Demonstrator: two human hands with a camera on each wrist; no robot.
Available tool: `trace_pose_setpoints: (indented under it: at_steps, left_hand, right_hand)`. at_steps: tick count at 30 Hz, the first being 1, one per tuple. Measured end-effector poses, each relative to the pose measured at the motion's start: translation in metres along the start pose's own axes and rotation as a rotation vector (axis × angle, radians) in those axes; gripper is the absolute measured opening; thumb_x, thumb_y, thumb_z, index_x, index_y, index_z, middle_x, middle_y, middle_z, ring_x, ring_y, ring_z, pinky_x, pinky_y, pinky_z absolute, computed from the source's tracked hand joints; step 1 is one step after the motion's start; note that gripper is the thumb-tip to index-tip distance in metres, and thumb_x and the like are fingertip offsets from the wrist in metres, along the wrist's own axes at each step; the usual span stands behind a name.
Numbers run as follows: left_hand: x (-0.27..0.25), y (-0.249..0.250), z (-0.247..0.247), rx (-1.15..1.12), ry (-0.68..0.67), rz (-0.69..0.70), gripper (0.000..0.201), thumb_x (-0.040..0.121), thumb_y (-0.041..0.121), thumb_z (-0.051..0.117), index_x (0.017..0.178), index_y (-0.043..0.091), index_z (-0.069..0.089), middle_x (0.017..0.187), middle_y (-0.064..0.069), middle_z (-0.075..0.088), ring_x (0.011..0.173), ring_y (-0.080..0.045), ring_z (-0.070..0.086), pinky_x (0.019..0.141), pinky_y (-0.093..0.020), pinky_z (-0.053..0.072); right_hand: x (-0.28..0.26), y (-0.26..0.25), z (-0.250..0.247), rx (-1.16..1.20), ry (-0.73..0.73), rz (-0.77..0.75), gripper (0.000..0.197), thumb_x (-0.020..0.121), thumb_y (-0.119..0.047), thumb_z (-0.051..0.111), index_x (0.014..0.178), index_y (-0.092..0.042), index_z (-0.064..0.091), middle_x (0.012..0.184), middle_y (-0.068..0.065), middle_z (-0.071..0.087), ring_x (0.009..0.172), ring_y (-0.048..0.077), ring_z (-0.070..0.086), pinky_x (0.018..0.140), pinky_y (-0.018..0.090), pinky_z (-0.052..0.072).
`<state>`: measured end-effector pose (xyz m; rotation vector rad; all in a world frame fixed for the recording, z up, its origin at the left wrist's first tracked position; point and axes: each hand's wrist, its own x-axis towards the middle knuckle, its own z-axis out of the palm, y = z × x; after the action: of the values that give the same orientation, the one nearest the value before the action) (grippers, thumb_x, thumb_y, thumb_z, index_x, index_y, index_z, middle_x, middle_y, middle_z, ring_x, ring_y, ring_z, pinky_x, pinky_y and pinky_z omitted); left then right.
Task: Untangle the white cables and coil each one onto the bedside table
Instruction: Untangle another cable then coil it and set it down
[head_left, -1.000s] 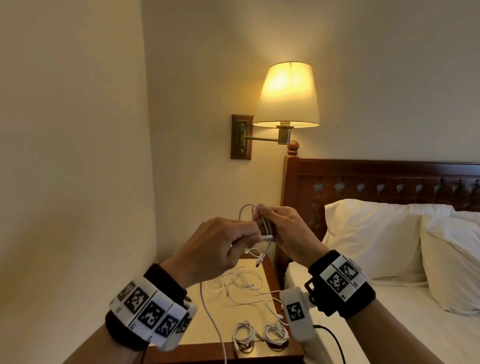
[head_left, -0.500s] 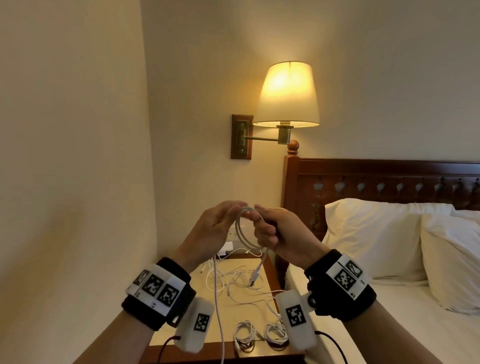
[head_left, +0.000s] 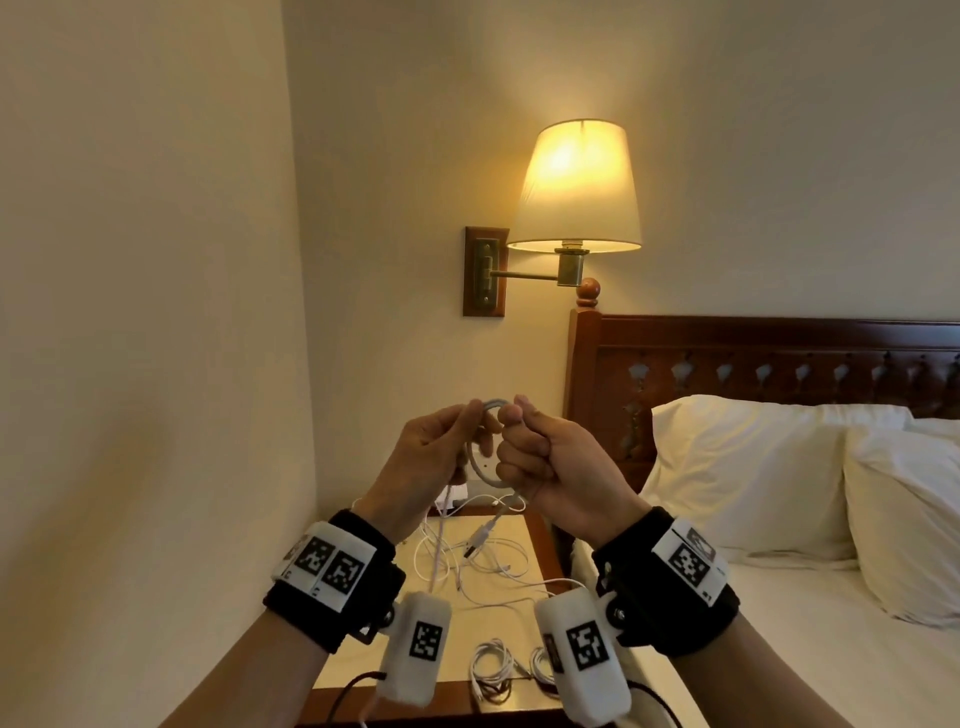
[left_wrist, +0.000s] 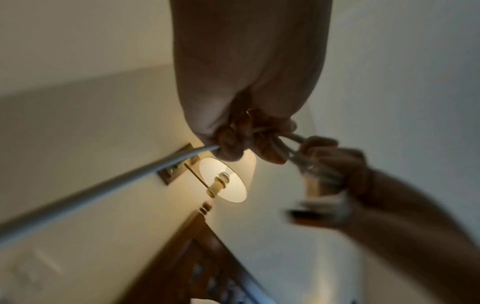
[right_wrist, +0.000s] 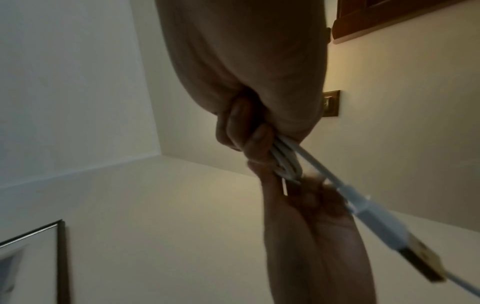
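Both hands are raised above the bedside table (head_left: 343, 675) with a small coil of white cable (head_left: 480, 467) between them. My right hand (head_left: 540, 457) grips the loops in a fist, seen close in the right wrist view as bunched loops (right_wrist: 285, 162). My left hand (head_left: 441, 447) pinches the cable at the coil's top. One strand (left_wrist: 103, 185) runs down from it. The cable's USB plug (head_left: 480, 538) dangles below the coil. A loose tangle of thin white cables (head_left: 483, 566) lies on the table. Two coiled cables (head_left: 491, 670) lie at its front edge.
A lit wall lamp (head_left: 576, 187) hangs above and behind the hands. The wooden headboard (head_left: 753, 364) and a bed with white pillows (head_left: 753, 467) are to the right. A wall closes in the table on the left.
My left hand came up from the lower left with the strand and now meets the right hand at the coil's top. The dangling plug hangs lower.
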<state>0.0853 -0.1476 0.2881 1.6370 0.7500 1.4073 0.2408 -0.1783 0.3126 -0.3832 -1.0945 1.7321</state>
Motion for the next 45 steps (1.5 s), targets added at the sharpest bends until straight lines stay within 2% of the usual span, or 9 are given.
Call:
trace_pose_setpoints:
  at_steps: [6,9,12,16,22,26,32,40,45]
  left_hand:
    - [-0.019,-0.047,-0.041,0.242,0.025,-0.028,0.029,0.100,0.025,0.049,0.083,0.011,0.067,0.059,0.006,0.048,0.051,-0.011,0.035,0.045,-0.020,0.030]
    - [-0.030,-0.069,-0.053,0.410,0.046,-0.008,0.028,0.098,0.031,0.052,0.078,0.018,0.067,0.060,0.000,0.051,0.057,-0.013,0.043,0.057,-0.028,0.039]
    - [-0.037,-0.060,-0.041,0.684,-0.025,0.108,0.031,0.098,0.025,0.055,0.068,0.025,0.059,0.056,0.009,0.048,0.053,-0.004,0.042,0.056,-0.020,0.035]
    - [-0.044,-0.012,-0.005,0.891,-0.249,0.353,0.029,0.099,0.028,0.053,0.070,0.028,0.053,0.056,0.018,0.045,0.053,-0.003,0.044,0.054,-0.012,0.029]
    - [-0.036,0.033,0.012,0.900,-0.242,0.539,0.020,0.097,0.033,0.051,0.077,0.032,0.055,0.066,0.021,0.051,0.060,-0.005,0.052,0.057,-0.018,0.040]
    - [-0.021,0.041,0.004,0.979,-0.107,0.616,0.018,0.098,0.032,0.052,0.081,0.029,0.058,0.067,0.025,0.046,0.056,0.000,0.049,0.055,-0.008,0.031]
    - [-0.007,0.033,-0.006,1.058,0.023,0.630,0.016,0.099,0.028,0.054,0.085,0.024,0.059,0.068,0.015,0.054,0.056,-0.004,0.048,0.053,-0.020,0.040]
    - [0.007,0.008,-0.019,0.944,0.067,0.541,0.050,0.094,0.060,0.033,0.083,0.019,0.059,0.062,0.011,0.050,0.054,-0.007,0.047,0.050,-0.020,0.036]
    - [0.005,-0.027,-0.029,0.746,0.109,0.408,0.039,0.096,0.059,0.031,0.070,0.033,0.043,0.056,0.012,0.042,0.051,-0.008,0.040,0.051,-0.021,0.032]
  right_hand:
    - [-0.002,-0.050,-0.020,0.146,0.021,-0.066,0.033,0.104,-0.026,0.034,0.081,-0.013,0.054,0.051,-0.009,0.032,0.040,0.005,0.029,0.042,0.017,0.032]
    - [-0.005,-0.067,-0.029,0.095,0.074,-0.100,0.032,0.103,-0.026,0.035,0.080,-0.013,0.053,0.051,-0.009,0.034,0.040,0.004,0.033,0.043,0.017,0.035]
    - [-0.003,-0.061,-0.033,-0.047,0.128,-0.097,0.030,0.102,-0.026,0.038,0.082,-0.012,0.054,0.056,-0.005,0.042,0.046,0.006,0.041,0.048,0.018,0.043]
    - [0.000,-0.035,-0.025,-0.353,0.163,-0.136,0.029,0.103,-0.025,0.041,0.088,-0.007,0.057,0.067,0.006,0.058,0.058,0.015,0.060,0.059,0.025,0.054]
    - [-0.001,-0.017,-0.012,-0.565,0.105,-0.177,0.031,0.102,-0.024,0.042,0.090,0.000,0.058,0.067,0.006,0.063,0.057,0.012,0.061,0.058,0.020,0.052]
    - [-0.001,-0.011,-0.012,-0.625,0.086,-0.172,0.041,0.101,-0.024,0.044,0.104,0.014,0.059,0.068,0.011,0.063,0.056,0.014,0.063,0.058,0.022,0.054]
    - [0.000,-0.005,-0.013,-0.640,0.117,-0.152,0.033,0.102,-0.029,0.044,0.093,-0.001,0.060,0.062,0.004,0.054,0.053,0.014,0.048,0.056,0.026,0.041]
    - [-0.007,-0.003,-0.010,-0.378,0.063,0.030,0.036,0.105,-0.029,0.035,0.084,-0.009,0.055,0.055,-0.002,0.032,0.046,0.010,0.027,0.050,0.024,0.025]
    - [-0.010,-0.011,-0.013,-0.047,0.005,0.124,0.025,0.093,-0.028,0.043,0.077,-0.011,0.053,0.048,-0.008,0.030,0.039,0.005,0.024,0.046,0.019,0.023]
